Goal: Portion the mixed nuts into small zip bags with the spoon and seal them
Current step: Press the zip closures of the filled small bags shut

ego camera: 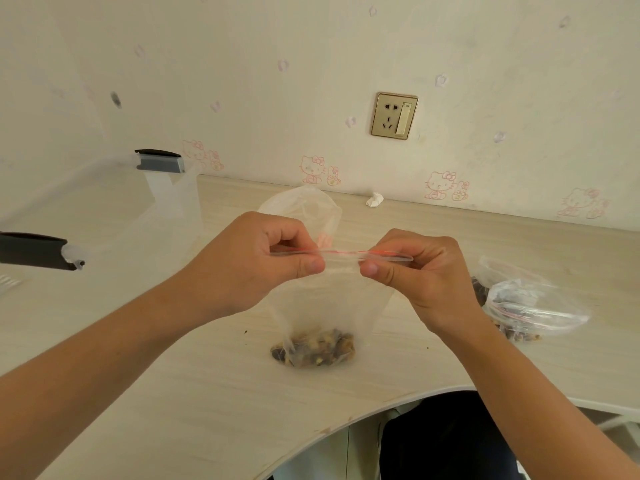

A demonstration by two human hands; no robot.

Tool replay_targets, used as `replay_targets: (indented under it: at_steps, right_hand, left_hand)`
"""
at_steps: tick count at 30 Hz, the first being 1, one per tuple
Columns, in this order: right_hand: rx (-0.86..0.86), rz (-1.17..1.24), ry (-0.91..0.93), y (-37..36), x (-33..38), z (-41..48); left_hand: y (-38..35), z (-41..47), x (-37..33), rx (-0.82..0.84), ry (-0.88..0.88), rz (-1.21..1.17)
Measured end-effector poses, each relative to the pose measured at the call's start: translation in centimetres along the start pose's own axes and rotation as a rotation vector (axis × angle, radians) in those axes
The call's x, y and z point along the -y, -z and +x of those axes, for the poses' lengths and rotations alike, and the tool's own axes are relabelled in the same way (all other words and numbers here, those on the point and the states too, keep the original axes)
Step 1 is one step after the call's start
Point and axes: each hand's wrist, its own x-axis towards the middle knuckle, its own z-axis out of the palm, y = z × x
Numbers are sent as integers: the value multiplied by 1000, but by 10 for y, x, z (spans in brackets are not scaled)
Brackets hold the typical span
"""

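Far to the left, on the pale wooden desk (207,393), stands a clear plastic storage box (104,209) with dark clips on its rim. Just right of it is the person's left hand (256,261), its fingers curled and its thumb pressed against them, pinching the left end of a small zip bag (325,306) by its top strip. The bag hangs upright between the two hands, over the middle of the desk. A red line (343,252) runs along its mouth, and from here I cannot tell whether the strip is fully closed. A small heap of mixed nuts (313,348) sits in the bottom of the bag, which appears to rest on the desk.

Behind the bag, partly hidden by the hands, is a larger clear bag (304,206) standing open. Further right a crumpled white tissue (374,199) lies against the wall, below a gold-framed wall socket (394,116). The right hand (419,271) pinches the right end of the same strip, with the thumb underneath and the curled fingers on top. Near the right edge lie filled bags (530,303), piled together with dark nuts showing through.
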Motion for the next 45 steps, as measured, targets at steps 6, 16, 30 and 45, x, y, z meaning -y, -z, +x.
replay_targets:
  at_steps: [6, 16, 30, 45]
  right_hand:
    - [-15, -43, 21, -3, -3, -1]
    - [53, 28, 4, -8, 2, 0]
    - [18, -22, -41, -11, 6, 9]
    - [-80, 56, -13, 0, -5, 8]
  left_hand:
    - [-1, 1, -2, 19, -6, 49]
    - [-4, 6, -2, 36, -43, 49]
    - [-3, 15, -3, 90, -23, 85]
    - [38, -17, 32, -106, 74, -130]
